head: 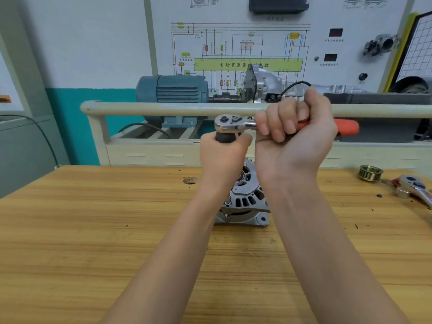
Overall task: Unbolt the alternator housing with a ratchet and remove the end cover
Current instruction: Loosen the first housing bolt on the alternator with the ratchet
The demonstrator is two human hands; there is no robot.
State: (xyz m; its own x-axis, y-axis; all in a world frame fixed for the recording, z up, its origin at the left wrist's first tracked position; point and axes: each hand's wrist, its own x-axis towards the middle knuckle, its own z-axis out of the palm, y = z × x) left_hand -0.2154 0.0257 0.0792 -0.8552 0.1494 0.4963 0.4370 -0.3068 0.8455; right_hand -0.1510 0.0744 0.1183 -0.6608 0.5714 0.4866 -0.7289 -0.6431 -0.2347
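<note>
Wooden workbench (93, 230) fills the lower frame, with the alternator (245, 199) at its centre, end face up. Above it the ratchet (236, 123) lies level, long axis left to right, head left, red handle right. The right hand (294, 134) grips that handle; the left hand (224, 155) wraps a dark piece under the head. Judging by this, the tool is raised, not on a bolt; next it must seat squarely.

2 bare forearms, sleeveless, hands (289, 134) ungloved

Wiring panel (248, 64) reads 自动变速器 (rest hidden)
</note>
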